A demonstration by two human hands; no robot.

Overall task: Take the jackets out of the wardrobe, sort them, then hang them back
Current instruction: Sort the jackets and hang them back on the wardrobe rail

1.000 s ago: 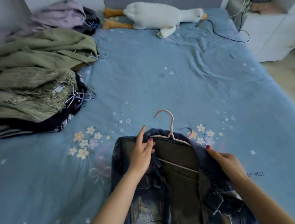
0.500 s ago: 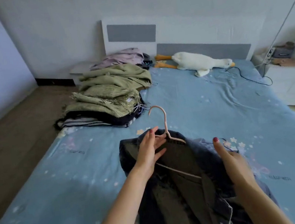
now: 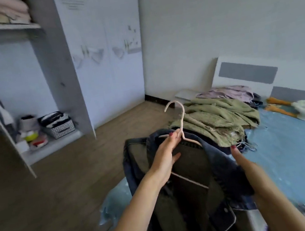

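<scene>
At ten o'clock I see the tall white open wardrobe [image 3: 64, 73], a dark garment hanging at its left edge and a checked storage basket [image 3: 58, 127] on its floor. At three o'clock lies the bed with the pale blue sheet [image 3: 295, 152], carrying a heap of olive-green jackets [image 3: 221, 120] and, farther back, lilac clothing [image 3: 230, 92]. Dead centre hangs the dark blue denim jacket with the olive lining [image 3: 189, 169], lifted off the bed on a thin pink wire hanger [image 3: 182, 122]. My left hand [image 3: 165, 161] has its grip pinched on the hanger's neck. My right hand [image 3: 257, 178] lies along the jacket's right shoulder, one finger straight; I cannot tell how its grip stands.
</scene>
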